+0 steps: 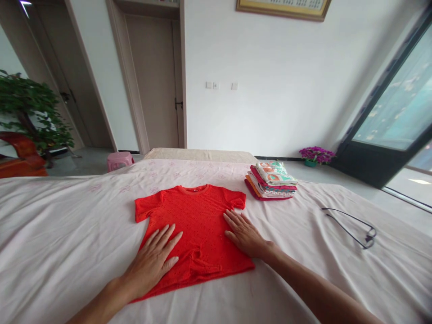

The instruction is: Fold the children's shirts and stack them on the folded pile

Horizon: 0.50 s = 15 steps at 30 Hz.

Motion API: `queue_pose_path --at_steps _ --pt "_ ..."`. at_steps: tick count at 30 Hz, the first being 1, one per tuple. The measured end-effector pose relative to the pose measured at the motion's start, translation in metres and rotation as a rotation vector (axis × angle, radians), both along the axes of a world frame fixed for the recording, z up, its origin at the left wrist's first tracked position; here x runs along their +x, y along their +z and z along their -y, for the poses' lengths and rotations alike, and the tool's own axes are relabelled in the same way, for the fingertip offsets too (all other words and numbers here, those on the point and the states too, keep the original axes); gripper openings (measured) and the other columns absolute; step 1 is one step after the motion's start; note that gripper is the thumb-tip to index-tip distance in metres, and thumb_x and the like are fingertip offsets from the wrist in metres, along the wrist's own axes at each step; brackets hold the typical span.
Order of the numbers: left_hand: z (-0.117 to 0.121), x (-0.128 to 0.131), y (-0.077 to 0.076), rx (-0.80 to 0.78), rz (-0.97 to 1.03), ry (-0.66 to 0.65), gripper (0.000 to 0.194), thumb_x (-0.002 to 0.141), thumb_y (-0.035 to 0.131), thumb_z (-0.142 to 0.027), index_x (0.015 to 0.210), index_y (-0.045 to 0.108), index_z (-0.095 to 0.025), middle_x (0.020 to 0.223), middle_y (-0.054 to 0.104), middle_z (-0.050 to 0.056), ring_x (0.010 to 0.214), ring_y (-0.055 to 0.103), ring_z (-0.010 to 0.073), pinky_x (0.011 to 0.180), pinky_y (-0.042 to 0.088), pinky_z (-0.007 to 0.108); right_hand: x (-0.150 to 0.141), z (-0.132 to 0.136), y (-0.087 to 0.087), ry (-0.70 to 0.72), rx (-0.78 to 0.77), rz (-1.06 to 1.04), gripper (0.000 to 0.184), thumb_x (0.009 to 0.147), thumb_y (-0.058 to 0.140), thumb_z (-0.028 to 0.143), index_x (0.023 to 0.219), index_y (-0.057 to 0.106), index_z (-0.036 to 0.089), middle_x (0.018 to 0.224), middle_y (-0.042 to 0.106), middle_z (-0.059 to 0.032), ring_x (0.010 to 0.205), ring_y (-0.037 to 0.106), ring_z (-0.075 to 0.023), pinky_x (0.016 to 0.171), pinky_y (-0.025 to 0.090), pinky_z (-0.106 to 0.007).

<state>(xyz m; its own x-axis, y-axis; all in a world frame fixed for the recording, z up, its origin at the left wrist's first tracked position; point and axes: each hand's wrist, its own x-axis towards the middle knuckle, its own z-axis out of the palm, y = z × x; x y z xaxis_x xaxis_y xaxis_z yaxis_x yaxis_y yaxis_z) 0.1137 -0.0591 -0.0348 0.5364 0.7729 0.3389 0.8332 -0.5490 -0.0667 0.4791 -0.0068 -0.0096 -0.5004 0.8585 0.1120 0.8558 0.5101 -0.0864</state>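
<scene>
A red short-sleeved shirt (192, 220) lies spread out, its neckline pointing away from me. My left hand (153, 254) rests flat on its lower left side, fingers stretched out. On the shirt's right side, below the sleeve, my right hand (241, 231) lies flat with its fingers extended. Both palms press on the cloth without gripping it. Some wrinkles and what looks like a small tie show near the lower hem, between the hands.
A pale bedsheet (84, 225) covers the surface. Beyond the right hand stands a stack of folded clothes (272, 182); a pair of glasses (354, 227) lies to its right. On the floor are a pink stool (120, 160) and a pot of purple flowers (316, 155).
</scene>
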Motion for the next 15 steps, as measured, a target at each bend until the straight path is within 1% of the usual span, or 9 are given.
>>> queue_pose_path --at_steps 2,3,5,6,8,10,13,15 --pt "0.001 0.000 -0.001 -0.001 0.005 0.001 0.062 0.095 0.044 -0.045 0.152 0.022 -0.035 0.159 0.029 0.004 0.142 0.035 0.0268 0.113 0.036 0.046 0.008 -0.002 0.001 -0.013 -0.019 -0.041 0.061 0.100 0.030 0.051 0.154 0.027 0.022 0.159 0.024 -0.0062 0.147 0.020 -0.0220 0.119 0.019 -0.045" --pt "0.001 0.000 -0.002 -0.005 -0.001 0.003 0.062 0.096 0.044 -0.045 0.153 0.022 -0.035 0.159 0.028 0.004 0.142 0.036 0.0268 0.113 0.037 0.046 0.013 -0.005 0.001 -0.013 -0.031 -0.079 0.058 0.100 0.032 0.049 0.152 0.033 0.022 0.157 0.030 -0.0057 0.146 0.024 -0.0218 0.119 0.021 -0.043" --pt "0.000 0.000 -0.004 -0.009 -0.017 0.011 0.062 0.096 0.042 -0.045 0.153 0.020 -0.035 0.160 0.027 0.004 0.143 0.035 0.0266 0.113 0.037 0.046 0.021 -0.014 0.001 -0.041 -0.040 -0.202 0.051 0.099 0.032 0.044 0.143 0.048 0.024 0.150 0.045 -0.0049 0.139 0.039 -0.0212 0.115 0.031 -0.039" --pt "0.000 0.000 -0.006 -0.008 -0.023 0.016 0.062 0.096 0.042 -0.045 0.153 0.020 -0.035 0.160 0.026 0.004 0.143 0.034 0.0263 0.113 0.037 0.046 0.025 -0.021 0.001 -0.090 -0.029 -0.279 0.048 0.099 0.031 0.040 0.137 0.055 0.024 0.143 0.052 -0.0054 0.132 0.047 -0.0211 0.111 0.037 -0.038" --pt "-0.001 -0.001 -0.008 -0.004 -0.030 0.024 0.062 0.096 0.041 -0.046 0.153 0.019 -0.036 0.160 0.025 0.003 0.144 0.033 0.0257 0.113 0.036 0.046 0.031 -0.039 0.002 -0.263 0.016 -0.414 0.046 0.097 0.030 0.035 0.129 0.061 0.022 0.131 0.062 -0.0079 0.117 0.060 -0.0221 0.101 0.045 -0.036" --pt "-0.001 -0.001 -0.010 -0.001 -0.030 0.027 0.062 0.096 0.042 -0.046 0.153 0.020 -0.036 0.160 0.025 0.002 0.144 0.033 0.0254 0.114 0.036 0.046 0.036 -0.059 0.005 -0.458 0.059 -0.457 0.044 0.094 0.036 0.033 0.127 0.061 0.018 0.126 0.064 -0.0115 0.110 0.063 -0.0240 0.094 0.048 -0.036" --pt "-0.002 -0.001 -0.011 0.003 -0.012 0.027 0.061 0.095 0.043 -0.047 0.152 0.022 -0.037 0.160 0.027 0.002 0.143 0.034 0.0255 0.114 0.035 0.046 0.040 -0.086 0.016 -0.681 0.036 -0.383 0.045 0.091 0.042 0.033 0.128 0.057 0.011 0.122 0.064 -0.0184 0.109 0.063 -0.0276 0.089 0.048 -0.037" --pt "-0.002 0.000 -0.011 0.006 0.007 0.026 0.061 0.095 0.044 -0.046 0.152 0.024 -0.037 0.159 0.028 0.002 0.142 0.035 0.0255 0.115 0.035 0.046 0.040 -0.099 0.023 -0.758 -0.006 -0.330 0.047 0.091 0.042 0.035 0.123 0.058 0.006 0.115 0.066 -0.0231 0.103 0.065 -0.0300 0.084 0.049 -0.039"
